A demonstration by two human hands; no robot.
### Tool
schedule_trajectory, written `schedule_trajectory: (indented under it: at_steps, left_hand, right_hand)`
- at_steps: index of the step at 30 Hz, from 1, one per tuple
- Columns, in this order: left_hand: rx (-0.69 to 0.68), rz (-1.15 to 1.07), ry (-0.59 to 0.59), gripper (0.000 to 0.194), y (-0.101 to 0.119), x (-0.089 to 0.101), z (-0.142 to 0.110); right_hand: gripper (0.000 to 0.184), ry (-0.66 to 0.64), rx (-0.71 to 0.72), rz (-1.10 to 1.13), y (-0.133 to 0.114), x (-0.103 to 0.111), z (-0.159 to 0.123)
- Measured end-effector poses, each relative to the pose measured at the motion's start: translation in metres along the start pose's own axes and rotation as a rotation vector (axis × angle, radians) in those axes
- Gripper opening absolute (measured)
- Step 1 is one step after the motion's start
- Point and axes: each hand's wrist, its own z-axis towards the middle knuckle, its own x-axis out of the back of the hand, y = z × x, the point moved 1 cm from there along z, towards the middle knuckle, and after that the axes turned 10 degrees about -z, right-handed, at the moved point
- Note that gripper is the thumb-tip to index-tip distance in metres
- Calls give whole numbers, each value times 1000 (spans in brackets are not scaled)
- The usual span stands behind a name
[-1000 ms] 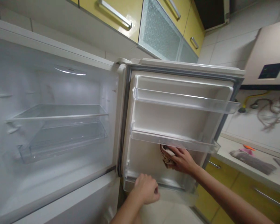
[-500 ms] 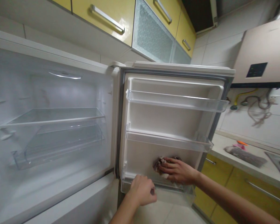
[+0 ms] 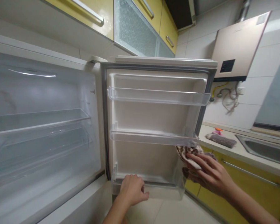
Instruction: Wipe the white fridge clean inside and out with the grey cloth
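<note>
My right hand (image 3: 211,174) grips a brown-and-white patterned cloth (image 3: 189,154), which is crumpled under the fingers at the right side of the open fridge door (image 3: 154,118), just under the middle clear door shelf (image 3: 149,137). My left hand (image 3: 132,188) is closed, its fingers curled over the edge of the bottom clear door shelf (image 3: 163,192); the fingertips are hidden. Three clear shelves run across the white inside of the door, with nothing on them.
To the left is the lit fridge compartment (image 3: 49,99) with a glass shelf (image 3: 37,123). On the right, a grey cloth (image 3: 221,140) lies on the counter (image 3: 206,132) beside a metal sink (image 3: 261,147). A water heater (image 3: 240,46) hangs above; yellow cabinets (image 3: 140,9) line the top.
My right hand has moved the cloth down across the lower door panel, then right and up to the door's right side. My left hand stays on the bottom shelf. The view has turned right.
</note>
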Motion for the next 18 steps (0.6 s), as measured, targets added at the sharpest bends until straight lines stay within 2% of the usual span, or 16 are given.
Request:
schedule_trajectory:
  at_steps: [2, 4, 6, 8, 13, 15, 18]
  left_hand:
    - [1, 4, -2, 41, -1, 1, -3]
    - [1, 2, -3, 44, -2, 3, -4]
    - [-1, -5, -7, 45, -2, 3, -6]
    - [-6, -10, -3, 45, -2, 3, -7]
    - [-2, -11, 19, 45, 1, 1, -6]
    - [3, -14, 23, 43, 2, 0, -4]
    - [14, -18, 38, 41, 3, 0, 0]
  right_hand:
    - [32, 106, -172, -15, 8, 4, -16]
    - [33, 186, -467, 7, 11, -1, -25]
    - [33, 202, -764, 75, 5, -15, -27]
    - [34, 178, -918, 124, -9, -31, -26]
    - [38, 72, -858, 80, -49, -58, -38]
    - [36, 8, -848, 129, -59, -64, -52]
    - [31, -64, -911, 296, -65, -74, -69]
